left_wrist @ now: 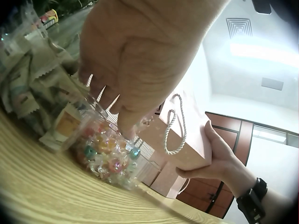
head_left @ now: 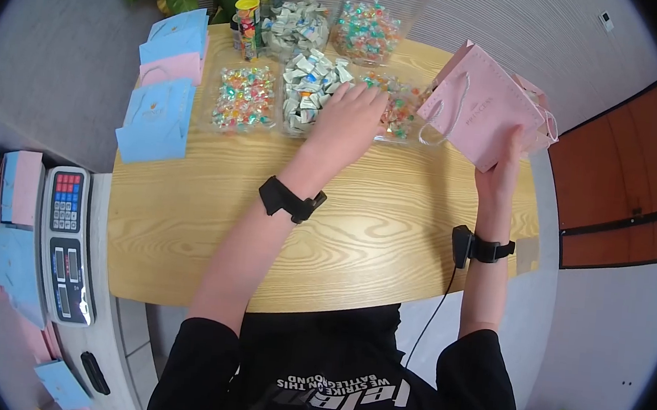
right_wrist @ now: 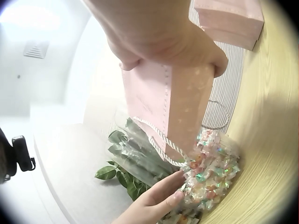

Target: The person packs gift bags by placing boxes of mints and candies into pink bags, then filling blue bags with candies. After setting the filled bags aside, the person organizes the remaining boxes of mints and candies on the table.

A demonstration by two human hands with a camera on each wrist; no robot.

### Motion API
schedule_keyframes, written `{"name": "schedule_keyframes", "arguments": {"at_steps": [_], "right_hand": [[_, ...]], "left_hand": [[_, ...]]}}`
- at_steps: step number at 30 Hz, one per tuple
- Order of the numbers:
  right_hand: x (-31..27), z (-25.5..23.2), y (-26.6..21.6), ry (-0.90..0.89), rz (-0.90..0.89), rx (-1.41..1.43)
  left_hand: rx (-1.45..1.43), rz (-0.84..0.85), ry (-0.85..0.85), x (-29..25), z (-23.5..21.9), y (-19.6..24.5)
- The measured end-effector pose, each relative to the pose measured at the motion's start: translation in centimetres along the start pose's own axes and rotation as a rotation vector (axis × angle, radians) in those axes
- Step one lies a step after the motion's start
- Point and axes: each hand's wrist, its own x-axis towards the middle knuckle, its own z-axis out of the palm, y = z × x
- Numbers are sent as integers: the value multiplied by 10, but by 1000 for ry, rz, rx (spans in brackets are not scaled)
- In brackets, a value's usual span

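Observation:
Tilted above the table's right side, a pink paper bag point(head_left: 476, 105) with white rope handles is gripped at its base by my right hand point(head_left: 497, 174); in the right wrist view its thumb and fingers lie on opposite sides of the bag point(right_wrist: 147, 98). My left hand point(head_left: 344, 127) reaches over the right-hand tray of colourful wrapped candies point(head_left: 400, 117), beside the middle pile of white-wrapped pieces point(head_left: 304, 84). In the right wrist view my left hand point(right_wrist: 154, 200) has thumb and finger apart at the candies point(right_wrist: 210, 182); whether its hidden fingertips touch any is unclear.
Another tray of colourful candies point(head_left: 244, 98) lies left of the middle pile. Behind stand two clear containers point(head_left: 367, 31) and a yellow-lidded tube point(head_left: 247, 23). Blue bags point(head_left: 159, 114) line the left edge; another pink bag point(head_left: 542, 119) is behind the held one. A scale point(head_left: 70, 243) sits left.

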Motion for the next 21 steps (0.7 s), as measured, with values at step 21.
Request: {"name": "schedule_keyframes", "arguments": {"at_steps": [21], "right_hand": [[13, -10, 10, 59, 191, 364]], "left_hand": [[68, -23, -50, 56, 34, 0]]}}
